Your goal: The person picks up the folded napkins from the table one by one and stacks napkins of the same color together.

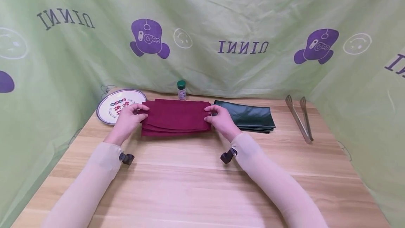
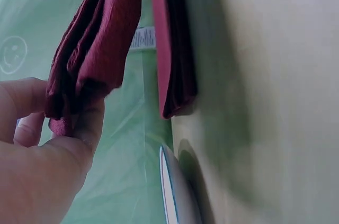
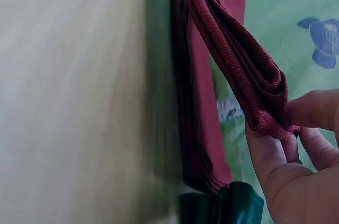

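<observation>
Between my two hands stretches a folded burgundy cloth [image 1: 178,113], lifted by its two ends. My left hand [image 1: 126,120] pinches the left end between thumb and fingers, and my right hand [image 1: 223,121] pinches the right end the same way. Several folded layers show at its edges in both wrist views. Beneath the lifted cloth, on the table, lies another folded burgundy piece [image 3: 205,113], apart from it in the wrist views. A folded dark green, shiny cloth [image 1: 251,114] lies just right of the burgundy ones, beside my right hand.
An oval white plate [image 1: 104,110] with a purple rim and red print lies behind my left hand. A small green-capped bottle [image 1: 181,90] stands at the back of the wooden table [image 1: 177,192]. Metal tongs [image 1: 299,119] lie at right. A green printed curtain [image 1: 202,66] surrounds the table.
</observation>
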Demonstrator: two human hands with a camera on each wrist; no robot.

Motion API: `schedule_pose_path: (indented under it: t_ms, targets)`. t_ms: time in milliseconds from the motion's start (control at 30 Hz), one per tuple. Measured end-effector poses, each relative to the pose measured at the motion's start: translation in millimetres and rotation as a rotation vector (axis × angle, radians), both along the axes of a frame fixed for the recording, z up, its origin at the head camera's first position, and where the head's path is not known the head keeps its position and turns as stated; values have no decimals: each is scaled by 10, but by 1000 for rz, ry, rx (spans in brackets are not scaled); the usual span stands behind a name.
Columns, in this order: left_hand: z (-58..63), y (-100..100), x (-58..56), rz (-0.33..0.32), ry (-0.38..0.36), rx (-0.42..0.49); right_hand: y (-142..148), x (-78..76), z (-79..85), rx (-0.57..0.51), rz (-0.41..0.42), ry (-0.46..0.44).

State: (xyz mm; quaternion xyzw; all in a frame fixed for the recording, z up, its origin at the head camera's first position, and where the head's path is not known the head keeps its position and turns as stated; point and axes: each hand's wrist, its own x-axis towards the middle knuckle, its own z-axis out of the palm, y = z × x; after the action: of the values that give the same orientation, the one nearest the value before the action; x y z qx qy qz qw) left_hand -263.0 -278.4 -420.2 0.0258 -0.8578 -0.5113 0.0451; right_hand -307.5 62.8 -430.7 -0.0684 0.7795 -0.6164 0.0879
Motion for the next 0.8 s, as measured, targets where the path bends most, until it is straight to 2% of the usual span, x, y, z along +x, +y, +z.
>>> schedule_pose_path:
  t_ms: [167, 300, 500, 700, 800]
  targets:
    - [80, 48, -252, 33, 48, -31, -47, -199, 30, 17, -31, 3]
    - [117, 109, -404, 44, 99, -38, -69, -301, 56, 15, -39, -8]
    - [15, 157, -531, 55, 58, -25, -89, -362, 25, 15, -37, -61]
    - [-60, 150, -622, 94, 75, -16, -126, -382, 3, 8, -15, -26]
    - [-82, 161, -641, 96, 57, -14, -117, -389, -17, -3, -8, -29]
